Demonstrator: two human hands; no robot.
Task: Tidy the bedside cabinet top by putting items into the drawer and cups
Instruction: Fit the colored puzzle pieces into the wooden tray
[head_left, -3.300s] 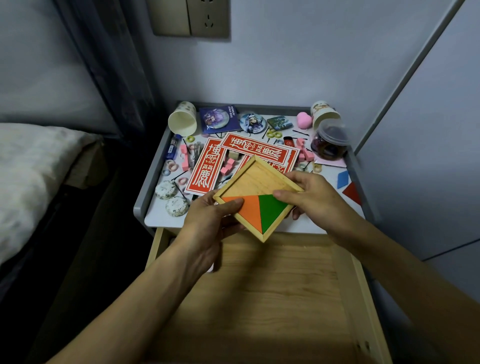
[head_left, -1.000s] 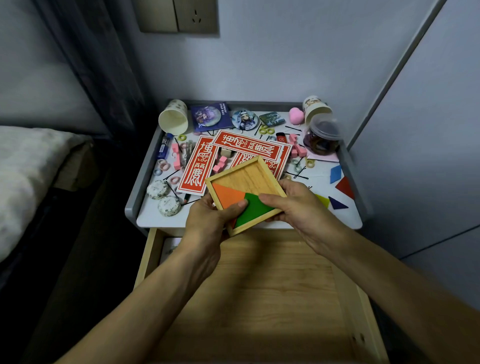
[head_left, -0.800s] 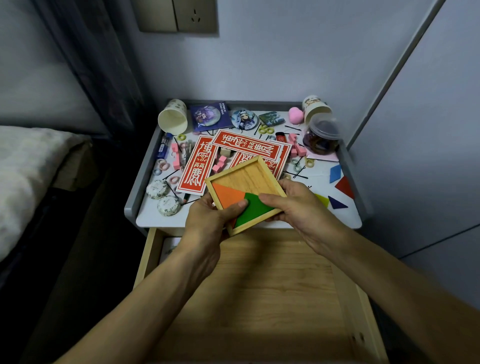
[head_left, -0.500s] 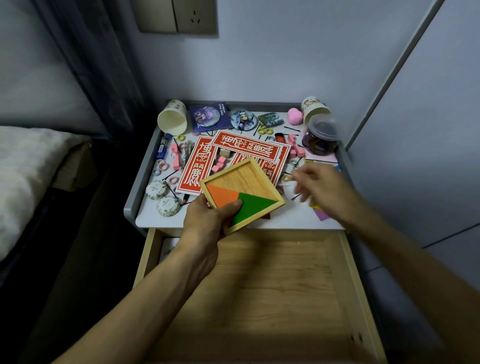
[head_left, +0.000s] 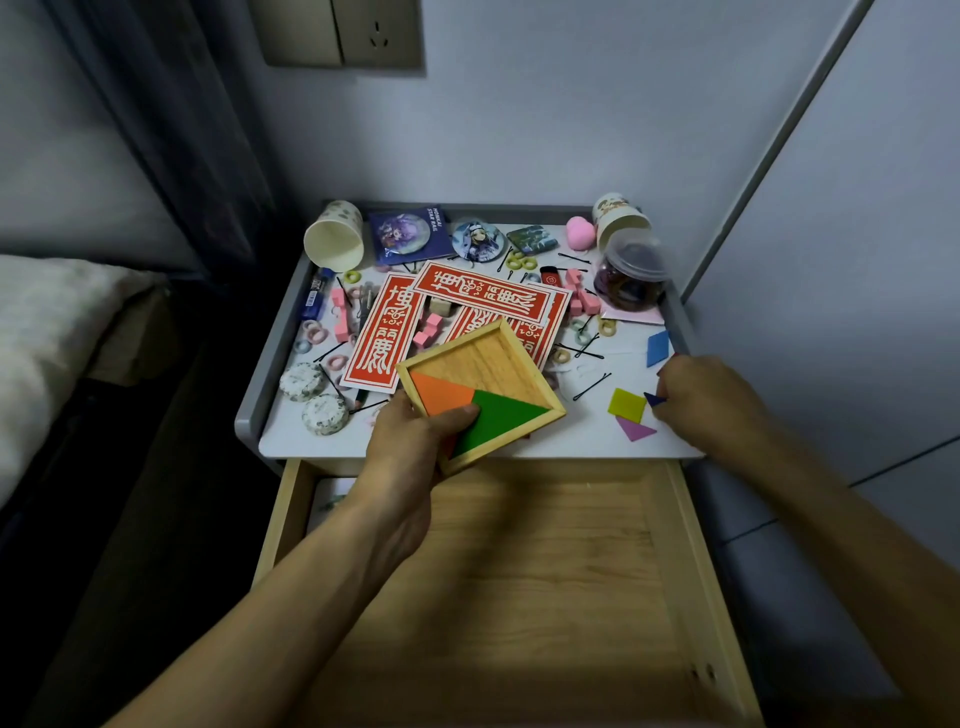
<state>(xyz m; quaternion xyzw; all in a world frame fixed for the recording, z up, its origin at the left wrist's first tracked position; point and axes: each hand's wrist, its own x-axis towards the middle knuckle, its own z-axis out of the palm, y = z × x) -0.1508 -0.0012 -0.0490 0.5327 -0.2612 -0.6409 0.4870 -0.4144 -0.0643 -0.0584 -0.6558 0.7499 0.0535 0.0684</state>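
My left hand (head_left: 410, 441) grips the near corner of a wooden puzzle tray (head_left: 483, 364), thumb on top, above the front edge of the bedside cabinet top (head_left: 571, 441). An orange triangle (head_left: 441, 392) and a green triangle (head_left: 498, 415) lie in the tray. My right hand (head_left: 711, 400) is at the right edge of the top, its fingertips pinching a dark blue triangle (head_left: 653, 399). Beside it lie a yellow square (head_left: 627, 402), a purple triangle (head_left: 635, 429) and a blue parallelogram (head_left: 657, 347). The wooden drawer (head_left: 519, 571) below stands pulled out.
Two paper cups lie tipped at the back, a left cup (head_left: 335, 241) and a right cup (head_left: 618, 218), by a lidded jar (head_left: 631, 275). Red paper strips (head_left: 483, 293), badges, pink blocks, hair ties and hairpins litter the top. A bed (head_left: 52, 338) is on the left.
My right hand has let go of the tray and moved right to the loose coloured pieces. My left hand now holds the tray alone, about where it was.
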